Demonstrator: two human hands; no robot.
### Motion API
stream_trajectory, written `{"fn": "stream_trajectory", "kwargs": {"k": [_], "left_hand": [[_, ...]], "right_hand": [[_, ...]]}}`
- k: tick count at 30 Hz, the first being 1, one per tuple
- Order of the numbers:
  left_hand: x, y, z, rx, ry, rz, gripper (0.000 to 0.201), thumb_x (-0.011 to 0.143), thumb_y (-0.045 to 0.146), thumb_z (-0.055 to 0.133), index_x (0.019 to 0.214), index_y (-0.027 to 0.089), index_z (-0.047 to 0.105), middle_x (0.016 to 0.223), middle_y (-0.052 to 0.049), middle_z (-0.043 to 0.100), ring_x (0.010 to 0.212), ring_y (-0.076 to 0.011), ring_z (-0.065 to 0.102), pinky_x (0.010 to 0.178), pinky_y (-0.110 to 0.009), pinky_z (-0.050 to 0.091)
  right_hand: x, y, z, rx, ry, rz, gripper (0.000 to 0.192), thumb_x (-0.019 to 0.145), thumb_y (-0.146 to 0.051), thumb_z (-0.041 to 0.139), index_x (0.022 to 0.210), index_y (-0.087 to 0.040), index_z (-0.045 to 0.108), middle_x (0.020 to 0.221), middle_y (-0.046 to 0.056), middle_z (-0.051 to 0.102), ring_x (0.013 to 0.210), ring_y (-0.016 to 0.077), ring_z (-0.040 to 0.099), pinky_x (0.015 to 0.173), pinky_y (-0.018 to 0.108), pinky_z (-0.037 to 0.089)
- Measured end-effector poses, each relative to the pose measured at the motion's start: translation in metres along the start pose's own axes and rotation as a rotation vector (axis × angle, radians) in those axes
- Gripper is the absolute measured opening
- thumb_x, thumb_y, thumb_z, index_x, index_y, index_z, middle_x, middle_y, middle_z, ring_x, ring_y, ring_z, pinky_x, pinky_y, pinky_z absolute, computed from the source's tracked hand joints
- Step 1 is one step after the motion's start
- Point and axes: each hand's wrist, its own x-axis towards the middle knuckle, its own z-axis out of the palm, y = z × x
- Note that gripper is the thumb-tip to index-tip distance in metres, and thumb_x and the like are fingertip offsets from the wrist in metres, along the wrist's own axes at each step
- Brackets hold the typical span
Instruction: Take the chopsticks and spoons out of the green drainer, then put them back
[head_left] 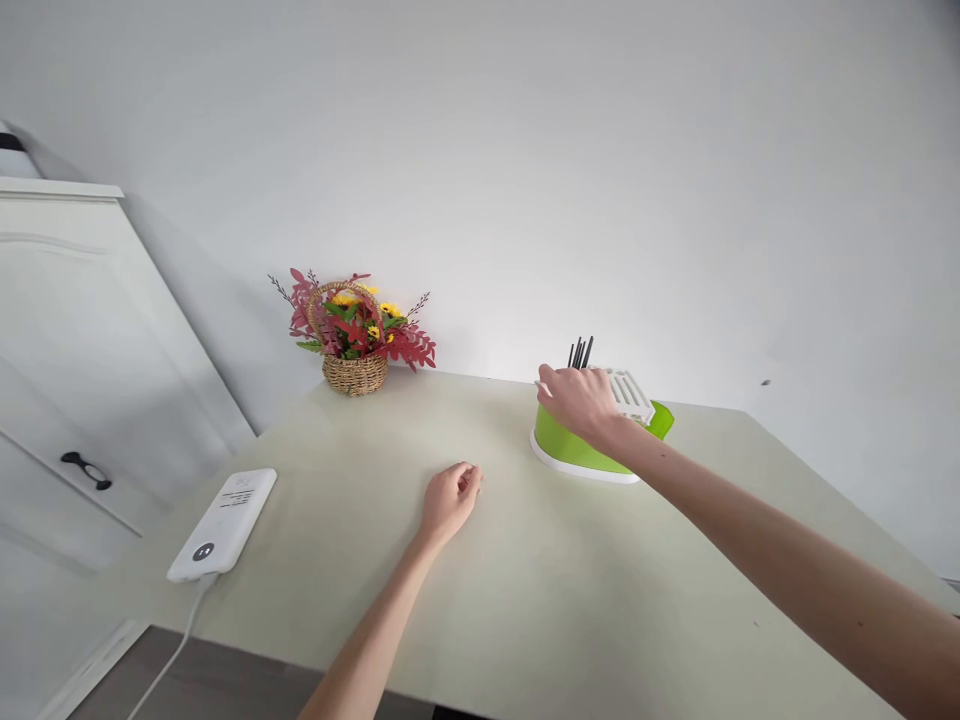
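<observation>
A green holder (562,438) with a white base stands toward the back right of the table. On top of it is a white slotted rack (628,392). Several thin dark sticks (580,354), perhaps chopsticks, rise just behind my right hand (579,398). That hand is bent over the holder's left end with its fingers curled down. Whatever they grip is hidden behind the hand. My left hand (450,498) rests on the table, left of the holder and apart from it, loosely closed with nothing visible in it.
A wicker basket (355,374) of artificial red and yellow flowers stands at the back left against the wall. Near the table's left edge lies a white power bank (225,520) with a cable (184,635) hanging off. A white cabinet (97,330) is beyond it.
</observation>
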Motion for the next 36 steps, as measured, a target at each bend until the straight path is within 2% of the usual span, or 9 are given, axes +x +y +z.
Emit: {"fn": "stream_trajectory", "kwargs": {"k": [5, 11, 14, 16, 18, 21, 25, 31, 36], "left_hand": [[0.000, -0.001, 0.000, 0.009, 0.003, 0.018, 0.041, 0.099, 0.049, 0.047, 0.081, 0.022, 0.071, 0.072, -0.002, 0.073, 0.063, -0.0166, 0.065, 0.061, -0.026, 0.042], [0.001, -0.002, 0.000, 0.006, 0.002, 0.007, 0.041, 0.099, 0.049, 0.047, 0.081, 0.021, 0.071, 0.074, -0.003, 0.074, 0.063, -0.0166, 0.064, 0.060, -0.025, 0.042], [0.000, -0.001, 0.000, 0.007, -0.002, 0.013, 0.041, 0.099, 0.049, 0.047, 0.081, 0.021, 0.071, 0.074, -0.003, 0.074, 0.063, -0.0165, 0.064, 0.060, -0.026, 0.042], [0.000, 0.000, 0.000, 0.006, -0.003, 0.009, 0.041, 0.100, 0.049, 0.047, 0.081, 0.021, 0.071, 0.075, -0.002, 0.074, 0.063, -0.0164, 0.063, 0.060, -0.026, 0.041], [-0.001, 0.001, 0.000, 0.005, -0.005, 0.009, 0.040, 0.099, 0.048, 0.047, 0.081, 0.021, 0.071, 0.074, -0.002, 0.074, 0.062, -0.0164, 0.063, 0.060, -0.026, 0.041], [-0.001, 0.002, 0.000, 0.009, -0.004, 0.013, 0.040, 0.099, 0.048, 0.047, 0.081, 0.021, 0.071, 0.074, -0.002, 0.074, 0.062, -0.0167, 0.063, 0.061, -0.027, 0.041], [-0.001, 0.003, -0.002, 0.008, -0.003, 0.011, 0.040, 0.098, 0.049, 0.047, 0.080, 0.022, 0.071, 0.074, -0.002, 0.074, 0.064, -0.0172, 0.065, 0.062, -0.027, 0.043], [-0.001, 0.004, -0.002, 0.019, 0.007, 0.000, 0.041, 0.099, 0.051, 0.048, 0.082, 0.022, 0.072, 0.077, -0.002, 0.075, 0.066, -0.0168, 0.065, 0.064, -0.027, 0.044], [-0.001, 0.003, -0.002, 0.030, 0.001, 0.001, 0.041, 0.099, 0.051, 0.048, 0.082, 0.023, 0.072, 0.077, -0.002, 0.076, 0.066, -0.0173, 0.066, 0.064, -0.026, 0.045]], "right_hand": [[0.000, -0.004, 0.011, -0.019, -0.046, 0.011, 0.026, 0.102, -0.022, 0.039, 0.109, -0.015, 0.064, 0.086, 0.014, 0.074, 0.080, 0.0274, 0.072, 0.071, 0.033, 0.036], [-0.007, 0.004, 0.016, -0.001, -0.044, -0.047, 0.031, 0.103, -0.037, 0.046, 0.117, -0.016, 0.063, 0.094, 0.015, 0.076, 0.088, 0.0285, 0.072, 0.080, 0.037, 0.044], [-0.019, 0.021, 0.013, 0.011, 0.015, -0.125, 0.040, 0.102, -0.040, 0.050, 0.133, -0.017, 0.058, 0.120, 0.016, 0.073, 0.117, 0.0309, 0.065, 0.097, 0.041, 0.044], [-0.028, 0.038, 0.015, 0.023, 0.079, -0.185, 0.048, 0.101, -0.041, 0.051, 0.144, -0.019, 0.051, 0.143, 0.015, 0.062, 0.137, 0.0309, 0.052, 0.110, 0.044, 0.039], [-0.038, 0.056, 0.024, 0.042, 0.175, -0.227, 0.057, 0.099, -0.043, 0.052, 0.150, -0.018, 0.045, 0.155, 0.015, 0.052, 0.146, 0.0327, 0.041, 0.116, 0.048, 0.035], [-0.052, 0.078, 0.049, 0.058, 0.311, -0.201, 0.068, 0.099, -0.049, 0.049, 0.157, -0.014, 0.036, 0.160, 0.020, 0.044, 0.150, 0.0377, 0.035, 0.117, 0.056, 0.036], [-0.063, 0.086, 0.077, 0.056, 0.386, -0.141, 0.074, 0.103, -0.052, 0.038, 0.162, -0.010, 0.025, 0.158, 0.022, 0.046, 0.150, 0.0376, 0.038, 0.120, 0.054, 0.035], [-0.069, 0.092, 0.082, 0.059, 0.462, -0.157, 0.072, 0.104, -0.051, 0.038, 0.161, -0.008, 0.027, 0.156, 0.023, 0.049, 0.149, 0.0363, 0.042, 0.121, 0.052, 0.036], [-0.074, 0.119, 0.086, 0.055, 0.449, -0.156, 0.069, 0.104, -0.052, 0.038, 0.159, -0.010, 0.032, 0.155, 0.020, 0.052, 0.146, 0.0355, 0.045, 0.119, 0.051, 0.040]]}}
